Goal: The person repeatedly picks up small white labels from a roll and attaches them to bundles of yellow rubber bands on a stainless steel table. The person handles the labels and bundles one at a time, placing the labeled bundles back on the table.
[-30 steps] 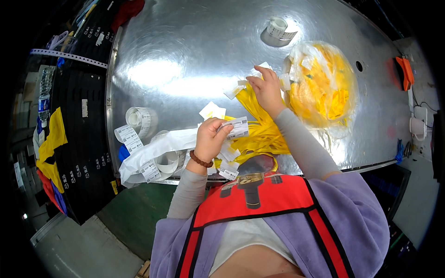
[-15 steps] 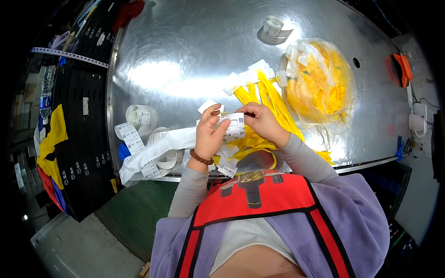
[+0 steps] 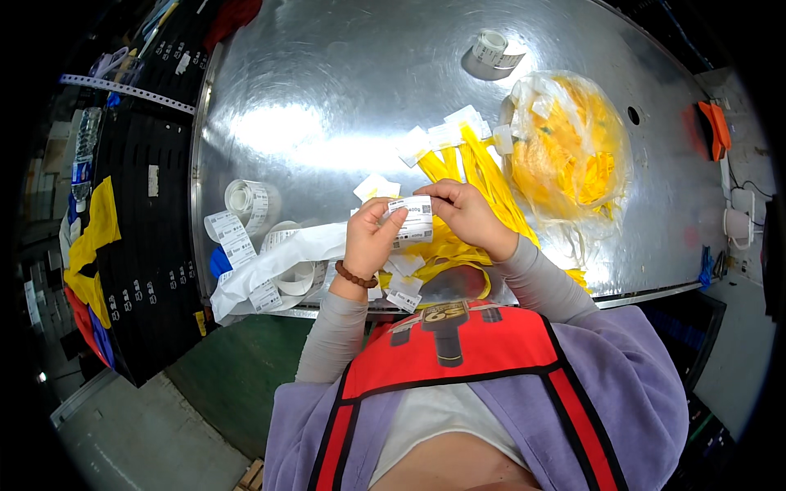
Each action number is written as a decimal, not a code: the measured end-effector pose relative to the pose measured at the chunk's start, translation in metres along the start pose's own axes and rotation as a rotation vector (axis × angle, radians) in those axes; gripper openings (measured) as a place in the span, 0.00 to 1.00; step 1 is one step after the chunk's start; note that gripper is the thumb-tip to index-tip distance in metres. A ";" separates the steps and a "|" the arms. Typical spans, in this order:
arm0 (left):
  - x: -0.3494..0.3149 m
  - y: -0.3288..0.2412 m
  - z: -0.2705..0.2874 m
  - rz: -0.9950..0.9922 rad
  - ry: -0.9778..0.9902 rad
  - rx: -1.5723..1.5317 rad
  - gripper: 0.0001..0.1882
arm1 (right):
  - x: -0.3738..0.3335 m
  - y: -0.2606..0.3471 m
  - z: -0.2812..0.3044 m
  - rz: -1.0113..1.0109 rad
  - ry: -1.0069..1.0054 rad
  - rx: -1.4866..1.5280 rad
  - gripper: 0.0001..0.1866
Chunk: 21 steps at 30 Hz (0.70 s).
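Left fingers (image 3: 399,215): pinching white label (image 3: 417,222) | right fingers (image 3: 442,191): holding its top corner | near both: yellow straps (image 3: 489,174) | right of both: clear bag (image 3: 565,151) | left: label roll (image 3: 246,199)

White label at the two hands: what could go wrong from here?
The white label is pinched in the left hand, with the right hand at its upper edge; uneven pulling might crease or tear it.

The yellow straps lie loose and overlapping close by, so they could tangle.

The white strip lies across to the table's near edge and might slide off if snagged.
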<state>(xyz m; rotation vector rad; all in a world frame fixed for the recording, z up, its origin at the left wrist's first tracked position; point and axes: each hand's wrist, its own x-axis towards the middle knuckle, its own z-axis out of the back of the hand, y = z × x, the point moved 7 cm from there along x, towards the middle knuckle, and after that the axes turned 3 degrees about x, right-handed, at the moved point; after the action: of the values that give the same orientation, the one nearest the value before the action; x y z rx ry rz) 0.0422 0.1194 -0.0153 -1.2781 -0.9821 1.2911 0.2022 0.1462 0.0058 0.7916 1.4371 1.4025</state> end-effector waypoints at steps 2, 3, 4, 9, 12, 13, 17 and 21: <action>0.001 -0.001 -0.001 0.004 0.001 -0.007 0.10 | -0.001 0.003 0.000 -0.013 0.001 0.029 0.11; 0.001 -0.001 -0.001 0.006 0.001 -0.010 0.10 | -0.001 0.002 0.000 -0.016 0.001 0.024 0.11; 0.002 -0.001 -0.001 0.009 0.001 -0.011 0.10 | -0.001 0.001 0.001 -0.019 0.001 0.019 0.11; 0.003 -0.002 -0.002 0.034 -0.006 -0.035 0.09 | -0.001 -0.001 0.001 0.002 0.001 0.030 0.11; 0.004 0.002 -0.002 0.041 -0.004 -0.064 0.09 | 0.000 -0.005 0.001 0.004 -0.002 0.091 0.11; 0.004 0.002 -0.001 0.027 0.003 -0.044 0.09 | 0.000 -0.007 -0.001 -0.030 -0.004 0.117 0.11; 0.005 -0.007 0.005 -0.162 -0.090 0.201 0.09 | -0.003 0.005 -0.002 0.065 -0.113 -0.022 0.08; -0.001 -0.028 0.003 -0.289 -0.263 0.403 0.10 | -0.003 0.003 -0.001 0.214 -0.367 -0.067 0.07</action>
<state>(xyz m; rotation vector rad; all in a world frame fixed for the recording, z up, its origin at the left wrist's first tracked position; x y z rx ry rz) 0.0421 0.1227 0.0125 -0.6455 -0.9831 1.3620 0.2018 0.1438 0.0089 1.1207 1.0418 1.3688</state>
